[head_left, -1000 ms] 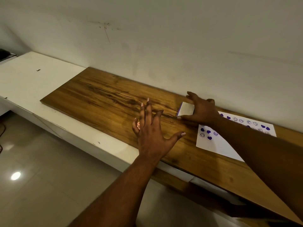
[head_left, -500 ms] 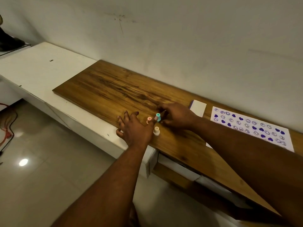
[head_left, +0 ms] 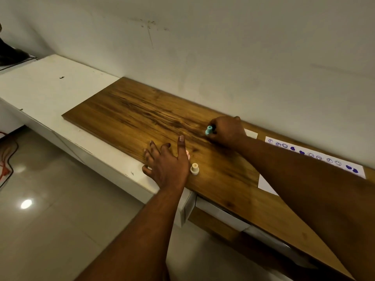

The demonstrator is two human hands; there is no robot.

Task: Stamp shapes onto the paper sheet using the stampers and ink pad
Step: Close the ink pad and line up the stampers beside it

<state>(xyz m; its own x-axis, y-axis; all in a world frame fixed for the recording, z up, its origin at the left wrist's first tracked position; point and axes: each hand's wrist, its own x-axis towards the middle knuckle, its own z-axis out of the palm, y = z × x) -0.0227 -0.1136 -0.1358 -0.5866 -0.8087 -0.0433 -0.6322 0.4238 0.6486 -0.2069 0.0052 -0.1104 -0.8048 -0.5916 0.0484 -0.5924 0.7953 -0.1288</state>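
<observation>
On the wooden bench (head_left: 142, 118), the right hand (head_left: 227, 131) has its grip clenched round a teal stamper (head_left: 208, 130), while the left hand (head_left: 168, 165) lies flat and released beside a cream stamper (head_left: 194, 168). Farther right, the paper sheet (head_left: 269, 186) already carries a row of purple faces and hearts, so stamping looks well advanced, with bare paper left at its near edge.

Right hand (head_left: 227, 130) moved away from left hand (head_left: 167, 165), toward wall, taking blue stamper (head_left: 208, 130) along. Cream stamper (head_left: 194, 168) now stands alone beside left hand.
</observation>
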